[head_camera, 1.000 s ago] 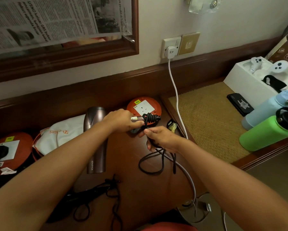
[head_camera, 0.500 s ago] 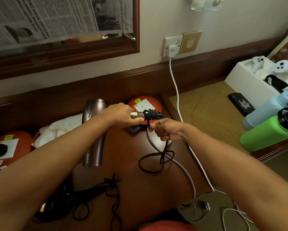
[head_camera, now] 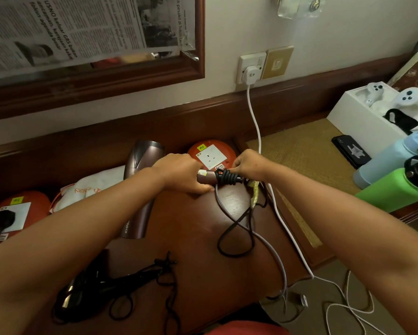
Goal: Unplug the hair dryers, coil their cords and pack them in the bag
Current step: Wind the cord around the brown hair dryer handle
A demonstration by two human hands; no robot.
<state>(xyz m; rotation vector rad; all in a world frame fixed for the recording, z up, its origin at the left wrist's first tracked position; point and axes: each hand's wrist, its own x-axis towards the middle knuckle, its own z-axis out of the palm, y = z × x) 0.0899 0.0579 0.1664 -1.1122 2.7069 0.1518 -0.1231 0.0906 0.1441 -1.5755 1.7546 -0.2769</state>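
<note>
The right hand [head_camera: 248, 165] has come up from below the handle: half a second ago it pinched the cord [head_camera: 237, 228] beneath the coil, and now it sits level with it, just right of the black windings [head_camera: 228, 176], fingers closed on the cord there. The left hand [head_camera: 181, 174] has kept its place, wrapped tight around the brown dryer's [head_camera: 140, 187] handle. The loose loop on the desk [head_camera: 191, 238] looks a little smaller than before.

Two hair dryers: the brown one lying across the desk with its barrel running away from the left hand toward the near side, and a black one [head_camera: 87, 288] at the near left with its own thin cord tangled beside it. Two orange socket reels: one [head_camera: 212, 153] just behind both hands, its socket free, and another [head_camera: 12, 213] at far left with a black plug in it. Two bottles at right, one green [head_camera: 391, 187], one pale blue [head_camera: 384, 165]. One white bag [head_camera: 94, 187] lies behind the left forearm, against the brown dryer.

The coil sits on the handle's end, between the two hands and touching both; the rest of the cord drops from it onto the desk.
</note>
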